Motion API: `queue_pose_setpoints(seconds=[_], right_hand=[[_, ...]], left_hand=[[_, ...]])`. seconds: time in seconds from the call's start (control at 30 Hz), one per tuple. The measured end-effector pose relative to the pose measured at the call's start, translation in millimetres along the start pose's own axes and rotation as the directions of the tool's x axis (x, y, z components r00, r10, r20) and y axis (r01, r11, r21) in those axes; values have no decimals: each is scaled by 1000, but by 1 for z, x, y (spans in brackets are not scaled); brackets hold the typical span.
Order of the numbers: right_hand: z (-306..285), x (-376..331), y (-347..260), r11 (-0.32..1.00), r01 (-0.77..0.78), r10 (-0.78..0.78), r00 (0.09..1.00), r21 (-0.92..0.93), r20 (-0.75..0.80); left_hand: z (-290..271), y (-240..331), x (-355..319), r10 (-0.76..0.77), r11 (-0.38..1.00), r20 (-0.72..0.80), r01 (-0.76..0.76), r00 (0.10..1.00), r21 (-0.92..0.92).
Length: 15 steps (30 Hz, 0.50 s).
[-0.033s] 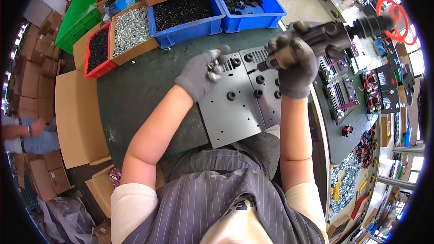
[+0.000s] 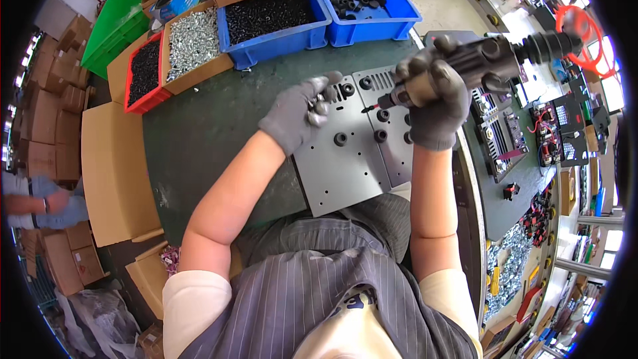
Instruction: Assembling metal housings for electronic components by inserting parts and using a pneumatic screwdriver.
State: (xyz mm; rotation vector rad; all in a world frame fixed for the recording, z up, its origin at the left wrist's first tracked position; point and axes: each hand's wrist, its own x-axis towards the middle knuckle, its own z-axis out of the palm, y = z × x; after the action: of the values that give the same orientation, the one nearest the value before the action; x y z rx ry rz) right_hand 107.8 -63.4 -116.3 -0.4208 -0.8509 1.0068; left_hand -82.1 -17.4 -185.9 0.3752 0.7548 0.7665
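My right hand (image 2: 435,103), in a grey glove, is wrapped round a dark power screwdriver (image 2: 484,60). The driver's thin bit, with a red band, points left above two grey metal plates lying side by side. My left hand (image 2: 297,114), also gloved, is closed with curled fingers over the upper left edge of the left plate (image 2: 349,176); what it holds, if anything, I cannot make out. Black round rubber feet (image 2: 340,139) stand on the left plate, and more (image 2: 380,136) on the right plate (image 2: 397,159), which is partly hidden by my right hand.
Along the bench's far side stand a blue bin of black screws (image 2: 242,58), a blue bin of rubber feet (image 2: 372,32), a carton of silver screws (image 2: 194,45) and a red bin (image 2: 145,101). Wired assemblies (image 2: 495,134) lie right. A person's hand (image 2: 57,200) shows far left.
My right hand and the screwdriver have shifted slightly down. My left hand has moved a little to the right, its fingers still curled. The other person's hand at far left has moved slightly.
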Motion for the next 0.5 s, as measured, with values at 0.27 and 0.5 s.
queue_pose_setpoints(seconds=[0.27, 0.5], right_hand=[[7, -41, -17, 996, 60, -61, 998, 69, 15], [11, -52, -22, 994, 93, -93, 996, 51, 11]], left_hand=[[9, -53, -47, -98, 984, 151, 119, 984, -135], [18, -66, -60, -197, 949, 334, 264, 922, -171]])
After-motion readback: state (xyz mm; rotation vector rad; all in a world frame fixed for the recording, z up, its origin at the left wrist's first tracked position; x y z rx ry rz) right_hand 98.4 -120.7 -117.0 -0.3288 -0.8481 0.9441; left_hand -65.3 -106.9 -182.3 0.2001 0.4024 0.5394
